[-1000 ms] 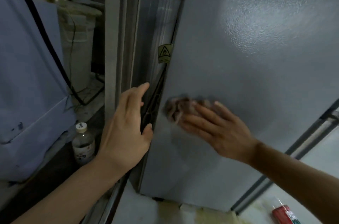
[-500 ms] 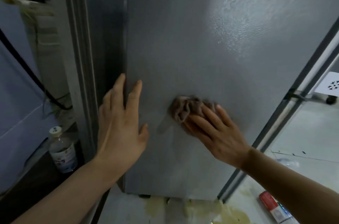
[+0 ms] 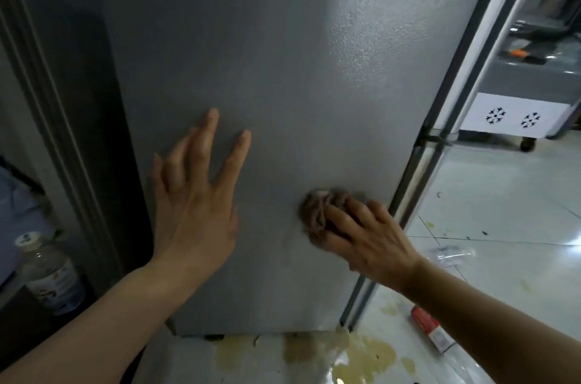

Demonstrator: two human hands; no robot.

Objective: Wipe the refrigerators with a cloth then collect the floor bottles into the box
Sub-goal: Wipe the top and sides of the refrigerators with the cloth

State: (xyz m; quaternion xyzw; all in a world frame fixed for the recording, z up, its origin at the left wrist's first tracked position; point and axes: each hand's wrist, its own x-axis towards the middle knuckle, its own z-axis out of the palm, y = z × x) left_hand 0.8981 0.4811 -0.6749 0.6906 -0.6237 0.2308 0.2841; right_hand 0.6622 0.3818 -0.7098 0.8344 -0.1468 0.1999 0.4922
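- A clear plastic bottle [image 3: 50,273] with a pale cap stands on the dark floor at the far left, well left of the left fingers, beside a grey frame post.
- The left hand [image 3: 195,211] lies flat on the grey refrigerator [image 3: 283,53] side panel, fingers [image 3: 209,138] straight and spread, holding nothing.
- The brownish cloth [image 3: 317,211] is bunched against the panel, right of the left fingers and just under the tips of the right ones.
- The right hand [image 3: 367,239] presses the cloth to the panel near its right edge; its fingers curl over the wad.
- Below and right of the right fingers, a red and white pack [image 3: 430,331] lies on the stained tile floor [image 3: 503,211]; what looks like a clear bottle [image 3: 452,253], blurred, lies just right of the wrist.
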